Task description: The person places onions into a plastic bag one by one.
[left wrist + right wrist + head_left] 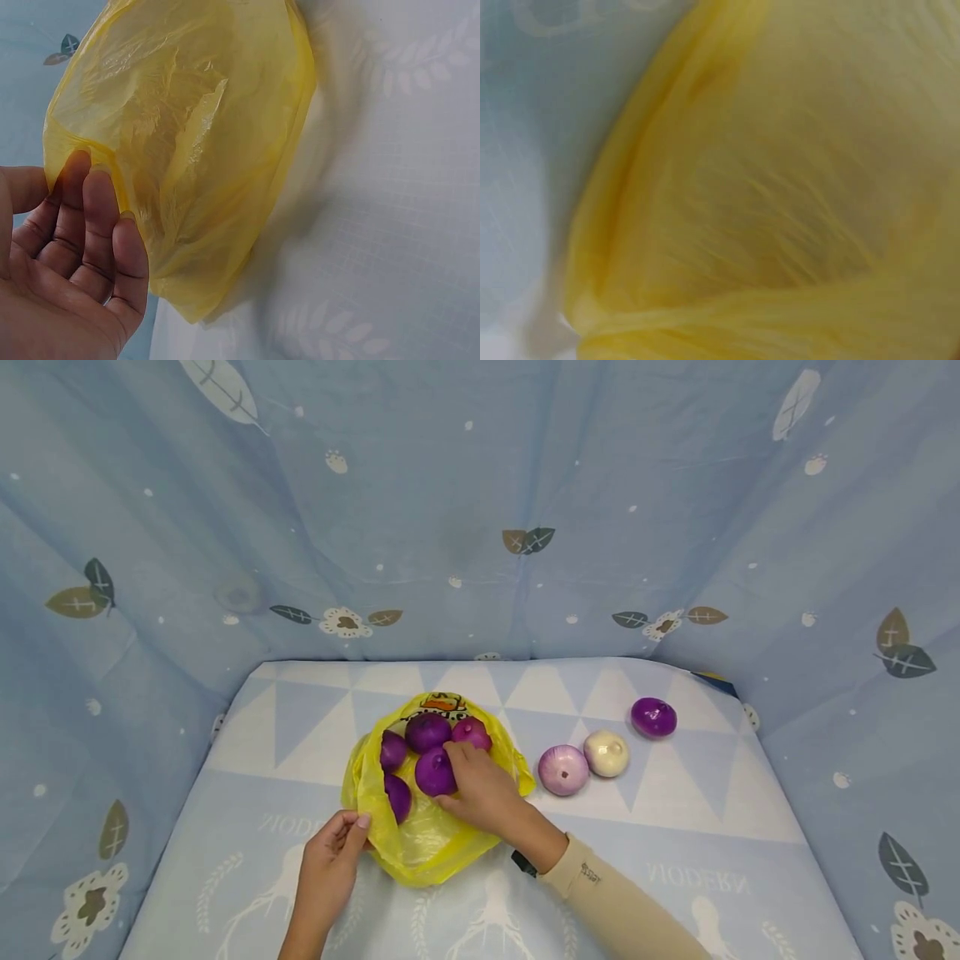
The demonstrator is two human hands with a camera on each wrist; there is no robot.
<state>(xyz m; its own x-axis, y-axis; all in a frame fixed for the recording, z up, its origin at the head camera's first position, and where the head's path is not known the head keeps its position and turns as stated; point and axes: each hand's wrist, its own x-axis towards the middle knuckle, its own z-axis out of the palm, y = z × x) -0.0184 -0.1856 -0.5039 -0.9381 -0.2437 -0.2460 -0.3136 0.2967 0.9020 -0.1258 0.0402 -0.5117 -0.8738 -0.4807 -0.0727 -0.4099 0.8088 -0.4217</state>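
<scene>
A yellow plastic bag [427, 852] lies with its mouth spread wide, and several purple onions [427, 732] sit inside it. My left hand [330, 860] pinches the bag's near-left rim between thumb and fingers; the left wrist view shows that pinch on the thin yellow film [217, 150]. Reaching into the bag from the right, my right hand [483, 789] grips a purple onion [433, 772], thumb on the near side and fingers on the far side. Only the bag's yellow plastic [780, 187] fills most of the right wrist view, with that hand out of sight there.
To the right of the bag, a pale purple onion [563, 770] touches a white onion [607, 753]. Farther right and back lies a dark purple onion [653, 717]. A patterned cloth [750, 810] covers the table, and blue curtains [465, 485] enclose the back and sides.
</scene>
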